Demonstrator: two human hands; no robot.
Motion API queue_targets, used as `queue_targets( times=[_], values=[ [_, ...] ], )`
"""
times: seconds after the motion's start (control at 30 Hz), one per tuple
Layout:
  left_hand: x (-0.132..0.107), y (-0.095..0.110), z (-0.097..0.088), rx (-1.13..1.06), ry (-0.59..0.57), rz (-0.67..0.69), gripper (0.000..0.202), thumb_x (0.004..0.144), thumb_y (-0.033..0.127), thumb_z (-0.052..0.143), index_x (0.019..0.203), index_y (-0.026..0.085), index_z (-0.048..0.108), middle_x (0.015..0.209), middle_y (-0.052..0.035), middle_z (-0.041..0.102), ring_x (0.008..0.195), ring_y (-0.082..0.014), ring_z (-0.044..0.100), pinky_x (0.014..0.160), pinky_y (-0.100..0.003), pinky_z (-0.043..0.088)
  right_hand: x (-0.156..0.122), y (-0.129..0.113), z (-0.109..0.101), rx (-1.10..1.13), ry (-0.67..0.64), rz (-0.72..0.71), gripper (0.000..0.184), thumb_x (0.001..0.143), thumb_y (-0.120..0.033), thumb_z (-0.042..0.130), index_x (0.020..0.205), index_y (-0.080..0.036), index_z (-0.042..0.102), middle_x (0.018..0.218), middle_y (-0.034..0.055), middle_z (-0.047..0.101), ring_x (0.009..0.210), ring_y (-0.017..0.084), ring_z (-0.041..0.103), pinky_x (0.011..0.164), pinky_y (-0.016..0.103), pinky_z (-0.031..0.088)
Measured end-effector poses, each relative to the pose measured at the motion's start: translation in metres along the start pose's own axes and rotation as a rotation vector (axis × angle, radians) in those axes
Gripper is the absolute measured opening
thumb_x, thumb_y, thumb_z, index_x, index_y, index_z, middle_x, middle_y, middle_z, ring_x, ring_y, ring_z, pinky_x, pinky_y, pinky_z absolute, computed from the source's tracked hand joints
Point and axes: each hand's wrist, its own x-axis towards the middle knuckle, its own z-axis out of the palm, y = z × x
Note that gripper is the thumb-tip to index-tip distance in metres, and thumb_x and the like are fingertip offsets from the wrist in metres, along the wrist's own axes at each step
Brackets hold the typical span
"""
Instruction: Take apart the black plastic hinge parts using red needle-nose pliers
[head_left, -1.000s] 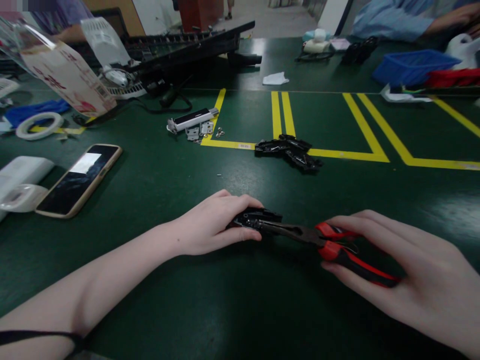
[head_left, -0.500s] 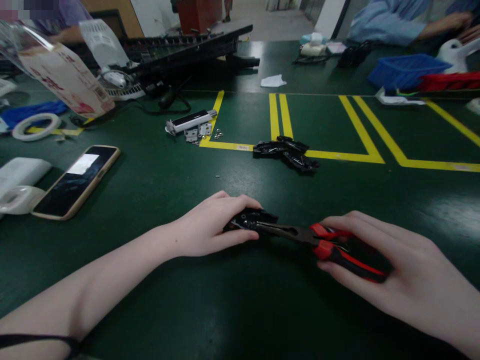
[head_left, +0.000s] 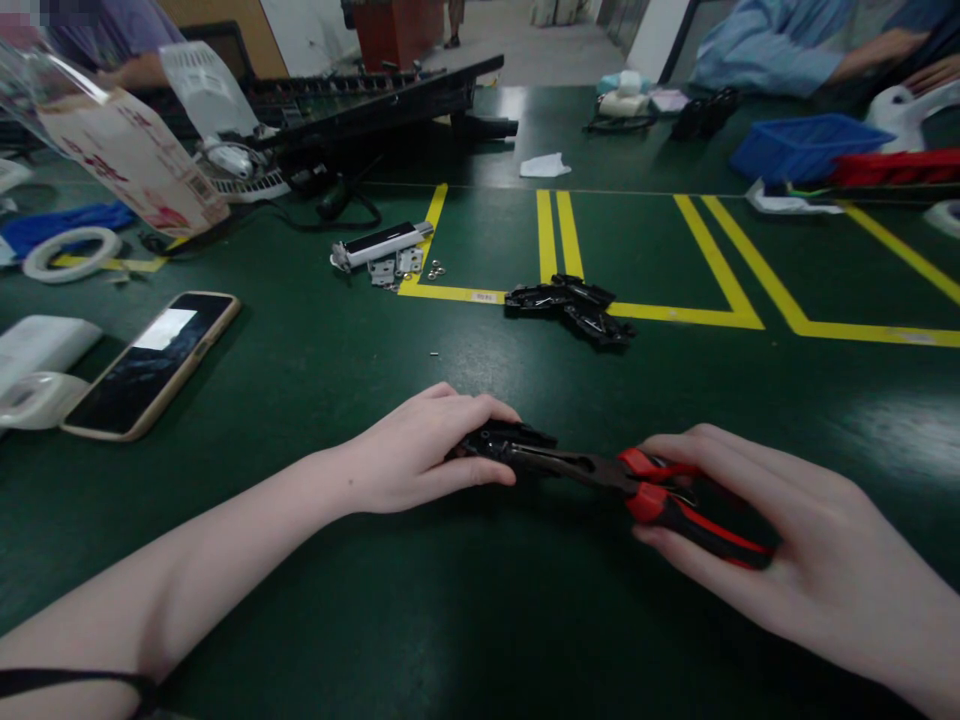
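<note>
My left hand [head_left: 424, 450] lies on the green table [head_left: 465, 590], fingers closed over a small black plastic part [head_left: 504, 438] that it pins down. My right hand [head_left: 780, 545] is wrapped round the red and black handles of long-nose pliers [head_left: 660, 490]. The pliers' dark jaws reach left into the black part. Both hands rest low on the table, close to its near edge.
A heap of black parts [head_left: 571, 300] lies on the yellow line ahead. A phone [head_left: 154, 360] and a white device [head_left: 37, 370] sit at left. Metal brackets and screws [head_left: 390, 255], a tape roll [head_left: 71, 253] and a blue bin [head_left: 806, 145] stand farther off. Other people's arms show at the far edge.
My right hand with the pliers has slid slightly left, and the handles sit closer together. The left hand keeps its hold on the black part.
</note>
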Motion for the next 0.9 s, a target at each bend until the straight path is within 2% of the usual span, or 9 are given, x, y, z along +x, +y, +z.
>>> queue_targets(
  times=[0.2,0.47,0.63,0.8,0.9],
  values=[
    [-0.0009,0.0006,0.0008,-0.012,0.006,-0.05,0.033,0.1,0.036,0.061,0.129,0.022,0.058,0.118,-0.0031,0.071,0.097,-0.0212,0.061,0.087,-0.033,0.044,-0.0025,-0.0024,0.003,0.024,0.024,0.07,0.044,0.085,-0.064,0.065,0.114,-0.03,0.068,0.1,0.0038,0.075,0.079,0.023,0.072,0.063,0.038,0.061],
    [-0.0011,-0.0011,0.0022,-0.007,0.018,-0.039,0.035,0.1,0.031,0.062,0.133,0.021,0.056,0.122,-0.0027,0.07,0.099,-0.0204,0.061,0.09,-0.033,0.044,0.0033,0.0047,0.0014,0.025,0.006,-0.046,0.04,0.085,-0.058,0.067,0.113,-0.029,0.066,0.094,0.0034,0.076,0.071,0.021,0.073,0.055,0.035,0.061],
    [-0.0012,-0.0003,0.0002,-0.037,0.018,-0.033,0.032,0.101,0.035,0.062,0.13,0.021,0.059,0.12,-0.0018,0.071,0.097,-0.0195,0.061,0.088,-0.031,0.043,0.0,0.0054,0.0039,0.034,0.004,-0.038,0.039,0.085,-0.053,0.067,0.116,-0.031,0.064,0.098,0.0029,0.075,0.074,0.023,0.073,0.057,0.036,0.06],
    [-0.0016,-0.0009,-0.0007,-0.044,0.007,-0.019,0.032,0.101,0.038,0.062,0.128,0.021,0.061,0.119,-0.0013,0.072,0.095,-0.0184,0.06,0.088,-0.031,0.042,-0.0038,-0.0006,0.0032,0.042,-0.015,0.06,0.038,0.087,-0.056,0.063,0.115,-0.03,0.064,0.101,0.0049,0.074,0.081,0.025,0.072,0.065,0.039,0.061],
    [-0.0016,-0.0017,-0.0002,-0.04,0.006,-0.03,0.034,0.101,0.039,0.062,0.13,0.022,0.06,0.12,-0.0019,0.071,0.096,-0.0192,0.06,0.087,-0.031,0.043,-0.005,-0.0014,0.003,0.027,-0.039,0.079,0.038,0.086,-0.052,0.064,0.117,-0.029,0.062,0.103,0.0062,0.074,0.082,0.026,0.072,0.067,0.041,0.06]
  ],
)
